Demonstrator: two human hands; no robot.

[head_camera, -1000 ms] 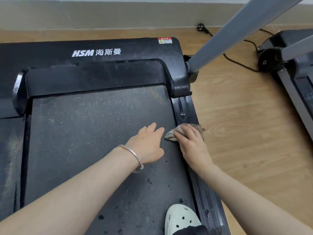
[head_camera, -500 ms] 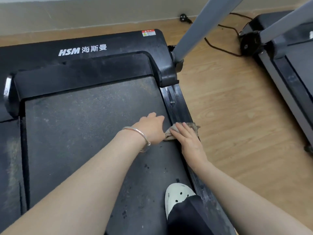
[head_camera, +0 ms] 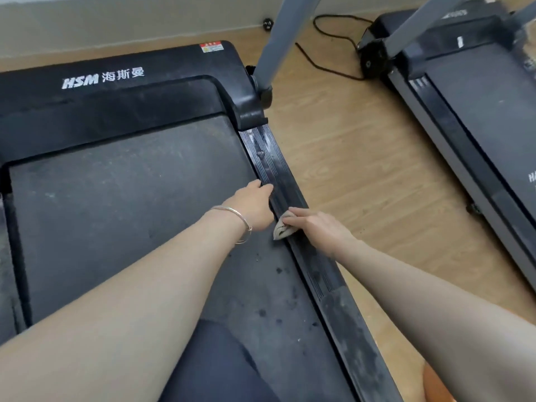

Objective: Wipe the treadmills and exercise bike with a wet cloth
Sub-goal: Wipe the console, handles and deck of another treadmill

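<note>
The fingers (head_camera: 295,211) of the right hand (head_camera: 320,224) were laid nearly straight over a crumpled grey cloth (head_camera: 282,229), by which it was pressed flat onto the ribbed side rail (head_camera: 293,198) of the near treadmill (head_camera: 121,198); a pressing hold rather than a pinch appeared to be used, presumably so that the cloth could be dragged along the grooves. The cloth was seen just right of the belt edge, about midway along the visible rail, partly hidden under the hand.

The left hand (head_camera: 252,206) was rested at the belt's right edge, just left of the cloth, with its fingertips bent over toward the rail; nothing was held in it, and it seemed to be placed there as a brace while the body was leaned forward. A thin silver bangle (head_camera: 235,217) was worn on that wrist.

Pale smears were left on the rail farther from the person, while the nearer stretch remained dusty, so the rail was judged only partly wiped. Dark spots were scattered on the dusty belt (head_camera: 116,213).

A grey upright (head_camera: 278,39) rose from the far right corner. A second treadmill (head_camera: 478,111) stood well apart to the right on the wooden floor (head_camera: 348,169), with a black cable (head_camera: 324,53) lying between. No exercise bike was in view.
</note>
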